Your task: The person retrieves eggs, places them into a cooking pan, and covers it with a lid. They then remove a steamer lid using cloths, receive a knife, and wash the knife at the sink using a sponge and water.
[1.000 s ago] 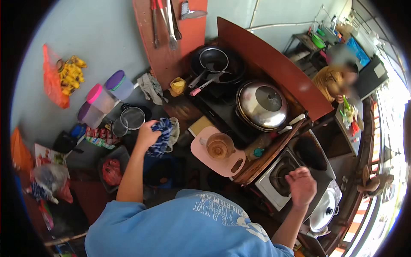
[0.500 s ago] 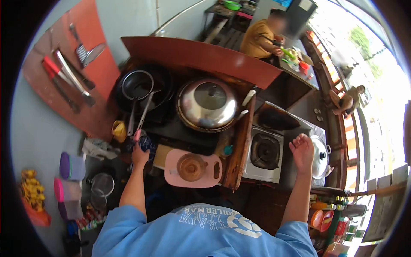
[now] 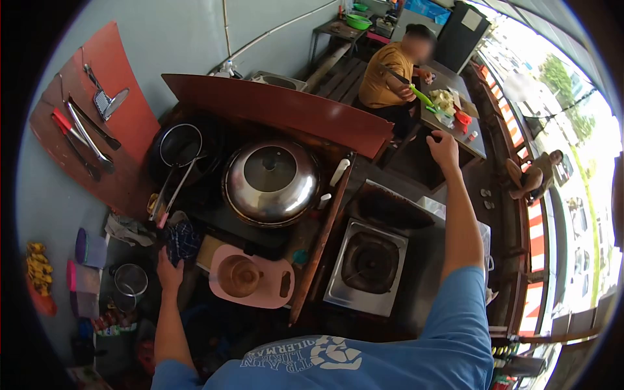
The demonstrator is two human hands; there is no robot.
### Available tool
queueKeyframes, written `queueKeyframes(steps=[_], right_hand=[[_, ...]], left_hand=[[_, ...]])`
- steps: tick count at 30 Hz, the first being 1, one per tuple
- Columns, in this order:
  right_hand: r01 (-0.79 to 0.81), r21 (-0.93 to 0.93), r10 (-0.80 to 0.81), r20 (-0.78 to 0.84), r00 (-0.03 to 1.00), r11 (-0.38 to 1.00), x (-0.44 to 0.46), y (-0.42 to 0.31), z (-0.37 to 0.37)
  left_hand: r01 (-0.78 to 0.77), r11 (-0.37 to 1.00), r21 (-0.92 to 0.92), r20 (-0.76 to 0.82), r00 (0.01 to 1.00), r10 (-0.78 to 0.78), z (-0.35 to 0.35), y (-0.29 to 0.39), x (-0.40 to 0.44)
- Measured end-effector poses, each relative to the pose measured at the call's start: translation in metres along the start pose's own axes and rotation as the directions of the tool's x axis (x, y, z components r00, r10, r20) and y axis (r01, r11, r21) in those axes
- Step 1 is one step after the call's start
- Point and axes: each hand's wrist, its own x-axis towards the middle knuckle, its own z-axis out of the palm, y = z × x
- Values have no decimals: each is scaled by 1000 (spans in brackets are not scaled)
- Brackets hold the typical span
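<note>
The left hand (image 3: 170,270) meets the navy checked cloth (image 3: 182,236), grip unclear; the right hand (image 3: 444,149) hovers open, fingers bent

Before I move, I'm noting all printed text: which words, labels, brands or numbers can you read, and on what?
"TRAIN", blue shirt
"ILERMA", part of a longer word, blue shirt
The shirt's middle line: possibly "LIKE A", unclear
Small packets: too small to read
Pale sheet on dark cabinet: too blurred
</note>
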Motion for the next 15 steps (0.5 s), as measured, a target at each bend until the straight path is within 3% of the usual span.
queueKeyframes(steps=[6, 12, 15], right_hand=[[-80, -140, 77, -29, 997, 987, 88, 39, 45], [-107, -236, 109, -7, 994, 966, 123, 38, 66], [-96, -275, 106, 19, 994, 957, 134, 42, 74]], left_hand=[[27, 985, 168, -52, 998, -18, -48, 23, -92], [85, 957, 277, 16, 996, -93, -85, 25, -184], [168, 923, 347, 102, 971, -215, -94, 24, -225]])
